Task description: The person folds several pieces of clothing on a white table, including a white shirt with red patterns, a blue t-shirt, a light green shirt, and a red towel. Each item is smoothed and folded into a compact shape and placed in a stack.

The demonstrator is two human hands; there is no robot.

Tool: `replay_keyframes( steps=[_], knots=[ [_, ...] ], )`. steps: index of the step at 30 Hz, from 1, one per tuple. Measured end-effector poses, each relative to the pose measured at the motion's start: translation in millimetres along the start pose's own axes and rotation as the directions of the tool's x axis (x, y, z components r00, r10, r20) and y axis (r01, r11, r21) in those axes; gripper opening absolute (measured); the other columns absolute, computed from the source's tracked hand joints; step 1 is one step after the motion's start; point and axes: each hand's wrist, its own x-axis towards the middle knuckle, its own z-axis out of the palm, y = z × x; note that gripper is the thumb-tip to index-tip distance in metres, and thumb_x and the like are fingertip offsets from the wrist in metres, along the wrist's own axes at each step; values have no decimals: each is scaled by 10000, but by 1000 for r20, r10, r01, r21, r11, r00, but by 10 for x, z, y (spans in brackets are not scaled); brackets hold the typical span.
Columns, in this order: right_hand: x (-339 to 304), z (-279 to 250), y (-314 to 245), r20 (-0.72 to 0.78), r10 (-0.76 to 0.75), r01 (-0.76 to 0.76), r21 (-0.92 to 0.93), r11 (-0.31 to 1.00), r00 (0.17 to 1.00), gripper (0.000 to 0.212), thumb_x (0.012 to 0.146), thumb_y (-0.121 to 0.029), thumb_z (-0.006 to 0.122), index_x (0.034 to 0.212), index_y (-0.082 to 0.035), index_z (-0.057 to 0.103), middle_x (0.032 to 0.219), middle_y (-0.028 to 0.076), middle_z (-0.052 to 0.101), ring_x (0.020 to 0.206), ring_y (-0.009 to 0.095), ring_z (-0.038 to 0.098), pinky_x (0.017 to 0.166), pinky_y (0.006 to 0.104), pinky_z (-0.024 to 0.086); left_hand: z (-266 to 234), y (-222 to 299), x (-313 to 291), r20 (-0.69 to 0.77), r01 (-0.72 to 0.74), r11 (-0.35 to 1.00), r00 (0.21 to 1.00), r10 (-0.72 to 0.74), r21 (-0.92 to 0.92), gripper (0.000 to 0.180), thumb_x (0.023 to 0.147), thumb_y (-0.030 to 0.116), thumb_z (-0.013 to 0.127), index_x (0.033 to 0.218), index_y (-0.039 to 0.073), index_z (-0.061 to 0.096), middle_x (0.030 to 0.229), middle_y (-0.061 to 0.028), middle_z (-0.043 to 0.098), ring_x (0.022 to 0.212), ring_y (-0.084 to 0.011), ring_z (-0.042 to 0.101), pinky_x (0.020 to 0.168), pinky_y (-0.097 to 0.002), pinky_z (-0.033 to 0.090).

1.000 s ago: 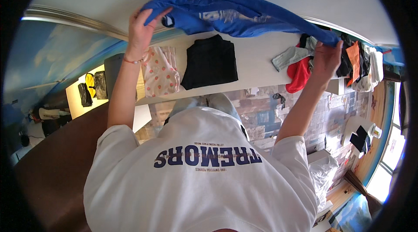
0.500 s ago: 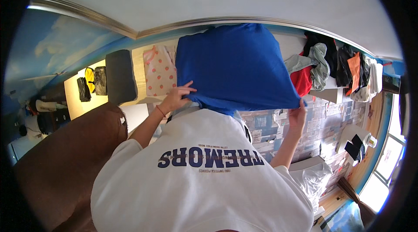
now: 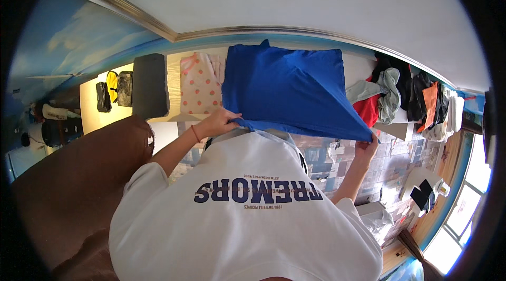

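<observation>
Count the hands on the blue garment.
2: the left hand pinches the blue garment at its near left corner; the right hand grips its near right corner. Some fingers may be hidden, but both hands show.

Large dark-blue block lettering (image 3: 258,191), upside down in the head view, runs across the person's white shirt (image 3: 245,228), with smaller lines of print (image 3: 258,207) above, across and below it.

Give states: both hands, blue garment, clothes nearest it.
Blue garment: spread out, creased
Left hand: closed on that garment's near edge
Right hand: closed on its near right corner
Pink printed garment: laid flat
Gray garment: crumpled
Red garment: partly covered
</observation>
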Motion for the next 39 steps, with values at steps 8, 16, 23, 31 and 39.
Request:
replay_keyframes(
  steps=[8,16,23,31,39],
  knots=[
    [232,-287,181,-126,37,-35,19,999,991,171,976,-246,587,855,-130,619,739,31,690,617,183,652,589,352,521,588,-381,-56,90,371,928,926,-367,-36,429,1000,382,648,1113,-18,754,957,-241,742,893,-331,737,809,-433,572],
    [972,905,190,209,62,-76,61,995,976,209,999,-221,634,1081,-30,653,994,101,702,888,258,684,877,464,605,-515,-264,629,303,542,343,778,-551,-767,651,1010,633,569,1377,97,611,1206,-98,718,1048,-243,704,716,-381,645],
    [955,2223,839,325,56,64,-349,935,944,378,1022,-216,666,1344,-40,572,1301,139,617,1100,311,666,915,483,554,-663,-1152,1048,79,420,304,685,-724,-855,624,953,618,680,1312,110,620,1245,-45,670,982,-201,708,682,-346,643],
    [93,2243,2280,753,63,729,-653,206,656,504,913,-498,758,1020,-6,745,883,119,755,788,247,724,721,364,564,-157,-1172,764,-94,354,410,651,-753,-840,586,880,411,850,1255,36,599,1071,-55,659,842,-154,666,671,-269,600],
    [90,2631,2461,628,340,613,-773,164,700,345,918,-391,742,894,-48,718,822,86,738,774,225,713,672,374,554,-72,-1230,809,-386,415,771,690,-613,-483,218,889,224,779,995,47,708,869,-9,671,784,-113,622,652,-293,499]
  ],
)
